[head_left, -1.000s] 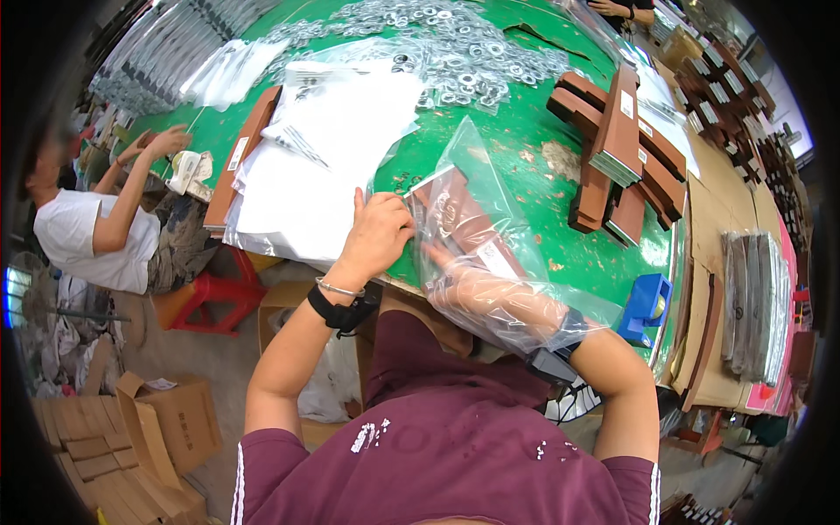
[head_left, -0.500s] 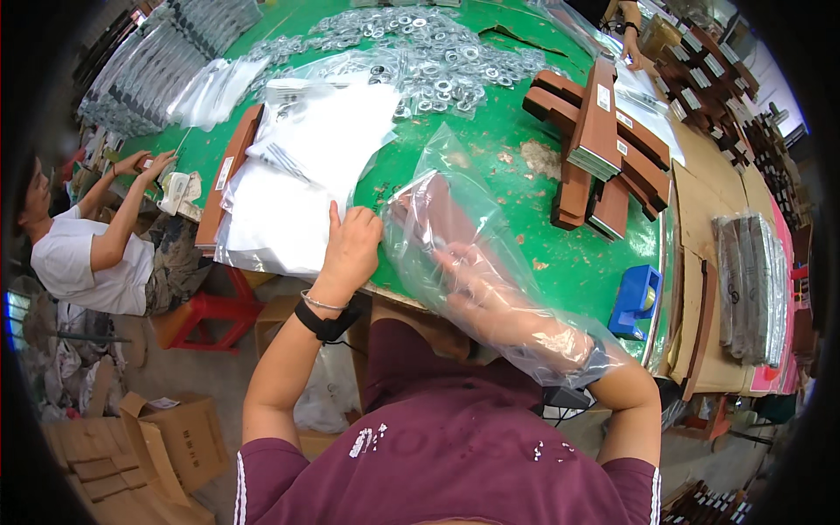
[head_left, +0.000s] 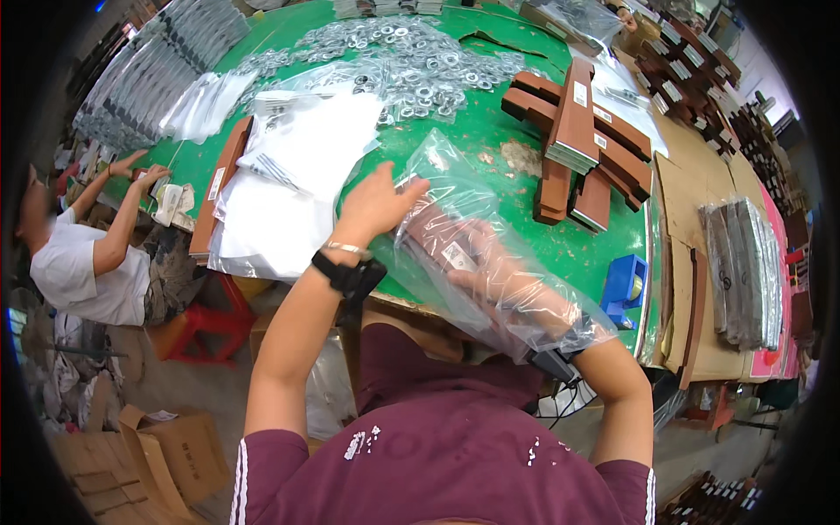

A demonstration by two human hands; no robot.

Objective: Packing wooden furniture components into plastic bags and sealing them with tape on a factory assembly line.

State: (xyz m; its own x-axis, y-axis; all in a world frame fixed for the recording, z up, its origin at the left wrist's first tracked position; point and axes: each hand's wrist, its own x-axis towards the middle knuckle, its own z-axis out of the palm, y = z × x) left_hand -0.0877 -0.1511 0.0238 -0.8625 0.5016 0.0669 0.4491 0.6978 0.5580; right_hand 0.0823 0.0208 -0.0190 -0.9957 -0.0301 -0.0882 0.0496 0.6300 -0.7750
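My right hand (head_left: 494, 258) and wrist are inside a clear plastic bag (head_left: 446, 162), with the film lying loosely along the forearm. Through the film, its fingers appear closed around a brown wood-coloured bar (head_left: 430, 229) that carries a white label. My left hand (head_left: 378, 203) is at the far left edge of the bag, thumb apart from the fingers, fingertips resting against the film by the bar's end. Left of it lies a stack of flat clear bags (head_left: 284, 206) with white sheets.
Brown bars (head_left: 573, 122) are piled crosswise at right. A blue tape dispenser (head_left: 623, 293) stands at the table's right edge. Bagged rings (head_left: 420, 61) cover the far middle. One long brown bar (head_left: 223, 188) lies left of the stack. A co-worker (head_left: 92, 254) sits at far left.
My left hand has moved up and right from the edge of the stack onto the bag. The bar inside has turned, so its label now shows. The co-worker's hand at upper right has moved away.
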